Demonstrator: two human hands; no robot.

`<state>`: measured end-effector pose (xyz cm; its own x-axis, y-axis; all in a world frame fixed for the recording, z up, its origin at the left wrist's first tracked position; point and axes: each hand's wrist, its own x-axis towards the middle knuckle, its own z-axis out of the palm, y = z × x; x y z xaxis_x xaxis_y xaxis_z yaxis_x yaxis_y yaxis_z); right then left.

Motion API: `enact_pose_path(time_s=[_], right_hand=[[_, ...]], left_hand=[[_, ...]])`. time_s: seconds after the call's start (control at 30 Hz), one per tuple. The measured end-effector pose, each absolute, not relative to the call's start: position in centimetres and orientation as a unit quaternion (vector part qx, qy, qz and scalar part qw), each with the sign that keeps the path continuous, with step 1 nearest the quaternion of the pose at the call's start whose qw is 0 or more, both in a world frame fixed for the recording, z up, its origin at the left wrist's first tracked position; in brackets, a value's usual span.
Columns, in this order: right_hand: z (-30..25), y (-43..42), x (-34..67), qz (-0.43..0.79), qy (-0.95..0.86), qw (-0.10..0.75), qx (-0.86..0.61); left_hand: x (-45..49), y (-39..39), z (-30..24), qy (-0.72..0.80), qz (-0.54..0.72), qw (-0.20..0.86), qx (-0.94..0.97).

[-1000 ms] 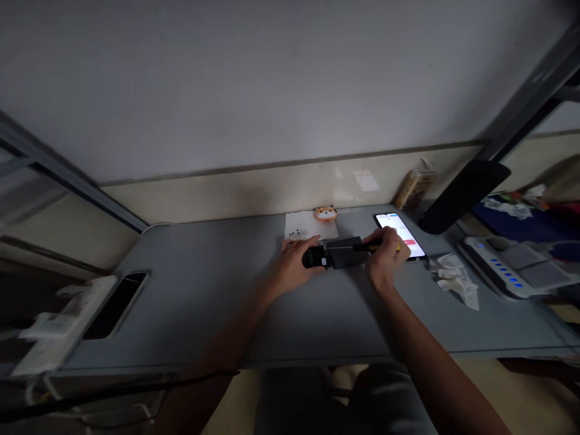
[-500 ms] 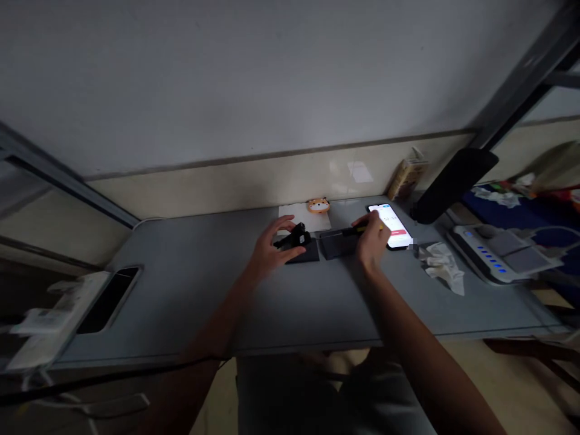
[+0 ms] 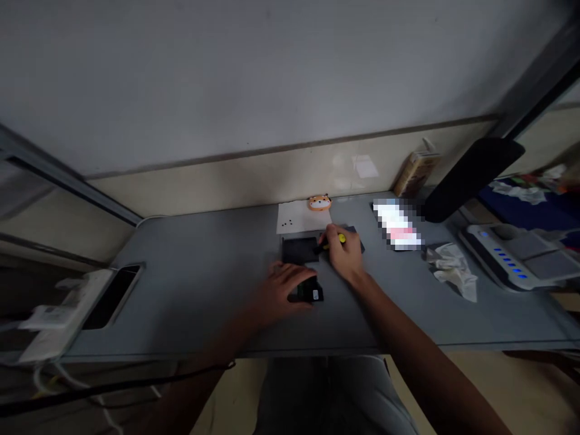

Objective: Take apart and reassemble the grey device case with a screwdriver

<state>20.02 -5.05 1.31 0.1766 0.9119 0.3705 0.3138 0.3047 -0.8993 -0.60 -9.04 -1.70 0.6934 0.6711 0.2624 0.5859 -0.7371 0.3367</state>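
My left hand (image 3: 283, 289) lies on the grey table (image 3: 194, 284) with its fingers closed around a small black part with a green board (image 3: 310, 292). My right hand (image 3: 343, 254) grips a yellow-handled screwdriver (image 3: 336, 240), its tip pointing left at a flat black plate (image 3: 299, 249). A second dark plate (image 3: 356, 235) lies partly hidden behind my right hand. Behind the plates a white paper sheet (image 3: 299, 217) holds a few tiny black screws (image 3: 287, 224).
An orange animal figure (image 3: 319, 202) sits at the paper's far edge. A lit phone (image 3: 397, 225) lies to the right, then a crumpled tissue (image 3: 451, 267), a power strip with blue lights (image 3: 507, 257), a carton (image 3: 413, 172) and a dark lamp head (image 3: 471, 175). A slot (image 3: 113, 295) opens at the table's left.
My left hand has carried the small black part from beside the plates back toward the table's near edge. My right hand moved left with the screwdriver, away from the phone, to the black plate.
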Motion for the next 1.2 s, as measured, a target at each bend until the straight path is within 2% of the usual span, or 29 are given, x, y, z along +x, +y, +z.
enact_pose_path(time_s=[0.17, 0.3, 0.47, 0.83, 1.2], right_hand=[[1.4, -5.3, 19.7, 0.284, -0.596, 0.547, -0.514], [1.4, -5.2, 19.5, 0.297, -0.612, 0.539, -0.497], [1.4, -5.2, 19.5, 0.308, -0.617, 0.525, -0.499], [2.1, -4.9, 20.5, 0.302, -0.515, 0.594, -0.539], [2.1, -5.1, 21.0, 0.288, -0.506, 0.629, -0.515]], left_hand=[[-3.6, -7.1, -0.6, 0.421, 0.288, 0.04, 0.859], [-5.5, -4.3, 0.0, 0.489, 0.359, 0.044, 0.794], [-5.3, -3.4, -1.1, 0.48, 0.336, 0.066, 0.808], [-4.8, -5.2, -0.8, 0.429, 0.282, 0.097, 0.853], [-3.3, -6.3, -0.7, 0.367, 0.258, 0.091, 0.889]])
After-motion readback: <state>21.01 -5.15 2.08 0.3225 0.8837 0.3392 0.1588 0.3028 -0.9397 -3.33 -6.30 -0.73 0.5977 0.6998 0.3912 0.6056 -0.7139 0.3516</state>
